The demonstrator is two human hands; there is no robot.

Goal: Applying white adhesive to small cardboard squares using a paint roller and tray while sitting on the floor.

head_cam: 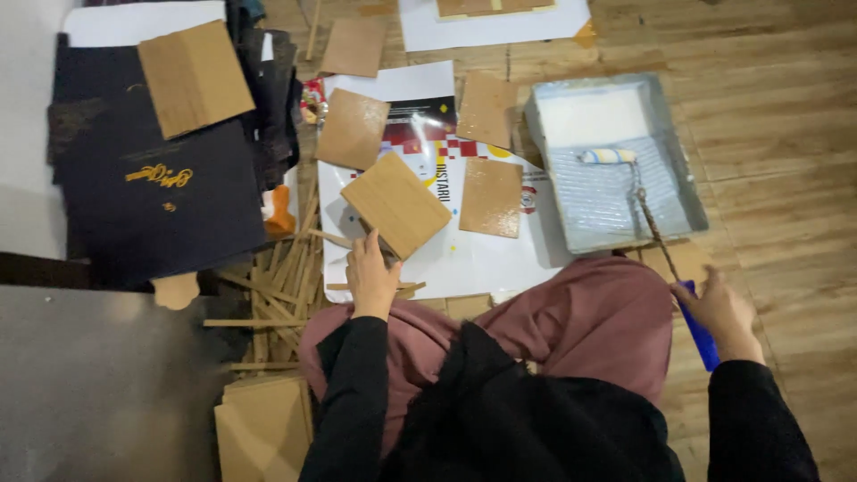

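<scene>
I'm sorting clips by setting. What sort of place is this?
Probably a home or small craft workspace on a wooden floor: the person sits there, paper sheets protect it, square wooden panels lie drying, and a paint tray holds a roller.

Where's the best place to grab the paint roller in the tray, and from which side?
Probably by the blue handle, coming from the near right, where the right hand already grips it. The paint roller lies with its wet sleeve on the ribbed slope of the tray, and its thin metal shaft runs back over the tray's near rim, so the handle is the only clean, thick part.
</scene>
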